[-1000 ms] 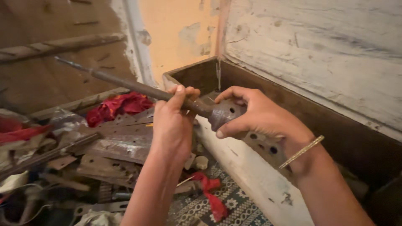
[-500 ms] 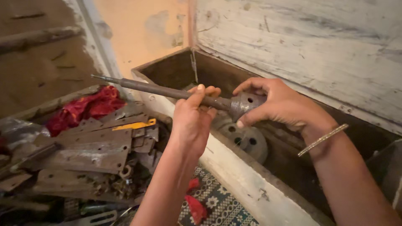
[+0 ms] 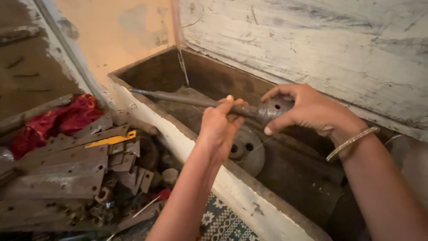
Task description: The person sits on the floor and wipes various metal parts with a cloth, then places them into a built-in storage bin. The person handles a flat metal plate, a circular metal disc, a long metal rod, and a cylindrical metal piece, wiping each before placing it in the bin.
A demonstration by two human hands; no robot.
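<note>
Two hands, left (image 3: pixel 218 129) and right (image 3: pixel 307 109), grip metal shaft (image 3: pixel 187 100) over wooden box (image 3: pixel 147 76) holding perforated disc (image 3: pixel 245 149).

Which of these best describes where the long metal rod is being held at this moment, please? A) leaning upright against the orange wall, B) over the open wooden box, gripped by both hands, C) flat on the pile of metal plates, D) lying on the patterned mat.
B: the left hand grips the shaft of the metal rod and the right hand holds its perforated round end, above the inside of the wooden box.
</note>
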